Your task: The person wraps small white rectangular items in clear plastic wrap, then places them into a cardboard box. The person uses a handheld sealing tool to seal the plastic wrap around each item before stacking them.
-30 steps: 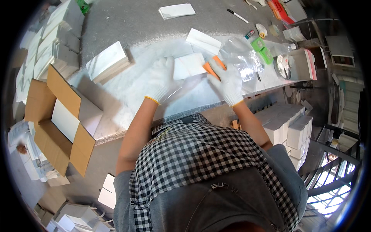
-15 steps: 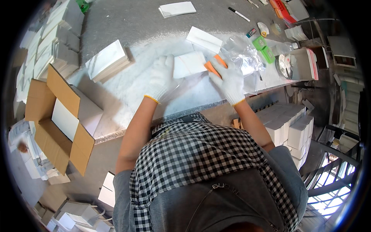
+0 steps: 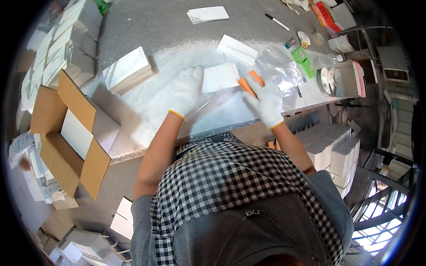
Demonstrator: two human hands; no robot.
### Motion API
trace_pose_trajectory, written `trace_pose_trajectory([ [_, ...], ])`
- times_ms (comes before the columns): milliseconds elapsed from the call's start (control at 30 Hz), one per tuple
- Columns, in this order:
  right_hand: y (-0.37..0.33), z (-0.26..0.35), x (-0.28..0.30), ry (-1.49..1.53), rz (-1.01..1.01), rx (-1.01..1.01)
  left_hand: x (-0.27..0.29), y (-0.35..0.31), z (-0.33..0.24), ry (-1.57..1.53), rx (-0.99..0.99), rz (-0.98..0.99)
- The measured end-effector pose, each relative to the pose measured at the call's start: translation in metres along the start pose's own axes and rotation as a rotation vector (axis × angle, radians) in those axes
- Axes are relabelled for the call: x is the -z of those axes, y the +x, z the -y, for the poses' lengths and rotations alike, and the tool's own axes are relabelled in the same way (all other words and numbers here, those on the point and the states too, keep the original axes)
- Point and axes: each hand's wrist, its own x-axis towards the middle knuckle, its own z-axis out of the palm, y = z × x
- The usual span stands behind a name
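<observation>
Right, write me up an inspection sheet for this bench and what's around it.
Surface: pale marbled slab in front, grey worktop beyond.
Job's things: white tile lying flat between the hands; orange block at its right end.
Clutter: crumpled clear plastic, green boxes and a marker, toward the right.
Hands: both gloved; left hand at the tile's left edge, contact unclear; right hand gripping the orange block.
Cables: nothing seen.
Surroundings: open cardboard box at left; stacked white boxes below the slab's edge at right.
</observation>
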Motion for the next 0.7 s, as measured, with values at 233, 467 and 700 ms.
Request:
trace_pose_trajectory([
  [233,0.016,0.009,0.006,0.056,-0.013,0.031,-0.001,0.001,0.002,-0.039,0.038,0.026],
  [467,0.013,0.005,0.004,0.065,-0.009,0.001,0.001,-0.001,0.000,-0.045,0.002,-0.021],
  [700,-0.003,0.002,0.004,0.045,0.015,-0.011,-0.009,-0.001,0.004,-0.053,-0.011,-0.052],
])
